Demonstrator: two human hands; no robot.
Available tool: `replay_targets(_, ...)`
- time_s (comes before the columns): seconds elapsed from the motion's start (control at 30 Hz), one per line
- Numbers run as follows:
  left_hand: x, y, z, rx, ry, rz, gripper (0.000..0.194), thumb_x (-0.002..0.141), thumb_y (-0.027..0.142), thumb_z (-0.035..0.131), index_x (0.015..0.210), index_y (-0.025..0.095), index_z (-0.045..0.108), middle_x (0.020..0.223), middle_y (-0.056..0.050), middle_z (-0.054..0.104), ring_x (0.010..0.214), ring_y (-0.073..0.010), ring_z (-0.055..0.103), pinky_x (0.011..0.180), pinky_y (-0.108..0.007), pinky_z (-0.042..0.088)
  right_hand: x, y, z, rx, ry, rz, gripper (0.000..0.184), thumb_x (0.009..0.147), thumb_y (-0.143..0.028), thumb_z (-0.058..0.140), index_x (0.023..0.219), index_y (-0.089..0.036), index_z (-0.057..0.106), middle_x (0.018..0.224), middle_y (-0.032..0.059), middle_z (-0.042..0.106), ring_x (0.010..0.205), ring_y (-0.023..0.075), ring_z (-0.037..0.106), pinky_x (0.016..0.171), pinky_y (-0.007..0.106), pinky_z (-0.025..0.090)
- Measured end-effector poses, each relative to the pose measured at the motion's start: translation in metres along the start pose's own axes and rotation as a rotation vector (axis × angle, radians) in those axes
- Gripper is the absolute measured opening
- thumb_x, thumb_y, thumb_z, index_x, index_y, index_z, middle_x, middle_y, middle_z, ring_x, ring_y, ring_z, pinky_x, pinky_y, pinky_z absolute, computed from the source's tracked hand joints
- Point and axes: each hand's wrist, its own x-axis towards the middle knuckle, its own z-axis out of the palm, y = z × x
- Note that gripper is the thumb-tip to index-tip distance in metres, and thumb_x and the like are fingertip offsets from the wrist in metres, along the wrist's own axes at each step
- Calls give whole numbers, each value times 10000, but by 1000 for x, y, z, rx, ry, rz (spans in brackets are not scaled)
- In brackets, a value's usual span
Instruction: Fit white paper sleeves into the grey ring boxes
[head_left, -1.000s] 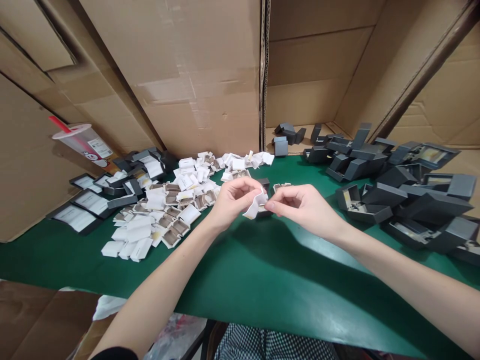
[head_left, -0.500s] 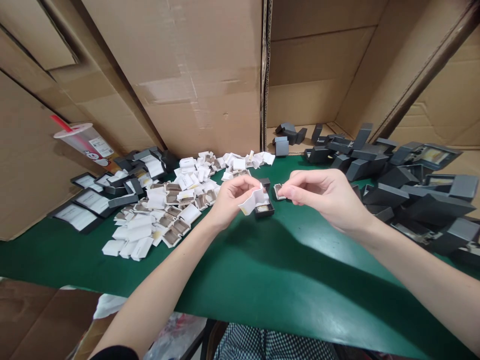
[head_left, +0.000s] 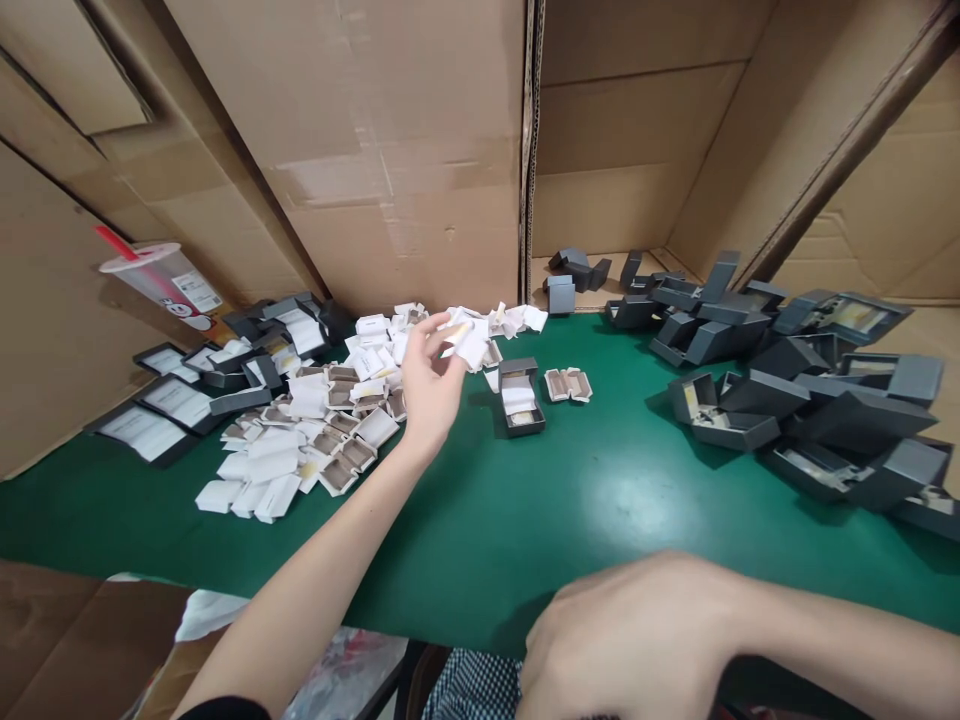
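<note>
My left hand is over the back of the pile of white folded liners, with a white liner between its thumb and fingers. Open and facing me, a small dark grey hinged box stands on the green table, a white lining inside its lid. Just right of that box, a loose liner lies with its brownish inner side up. Low in the view, my right hand is near the table's front edge, back of the hand upward and fingers hidden.
Many open dark grey boxes crowd the right side of the green table. At the left lie more dark boxes with white linings, below a plastic cup with a red straw. Cardboard walls stand behind.
My left hand has moved left and back to the liner pile with the white liner. My right hand has left the brownish liner and come down toward the table's front edge.
</note>
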Motion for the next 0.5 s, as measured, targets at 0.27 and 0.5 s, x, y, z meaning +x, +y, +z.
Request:
replay_targets(0.27,-8,-18,6,68,-242,-50,479,759,95,454,1219,224,418,1298,-94,550,1238,-197,514,1039,-399,396,-58,24,-57,39,974,387,202,887,-324,567,1002,-200,677,945,37,732,882,179,667,795,293,502)
replay_targets(0.5,-7,-20,6,78,-383,-127,483,625,50,479,1072,220,412,1157,-69,610,987,-175,551,795,-316,419,-100,99,-59,-497,1059,670,576,789,-20,373,1276,-242,585,1379,50,563,1311,251,480,1058,465,425)
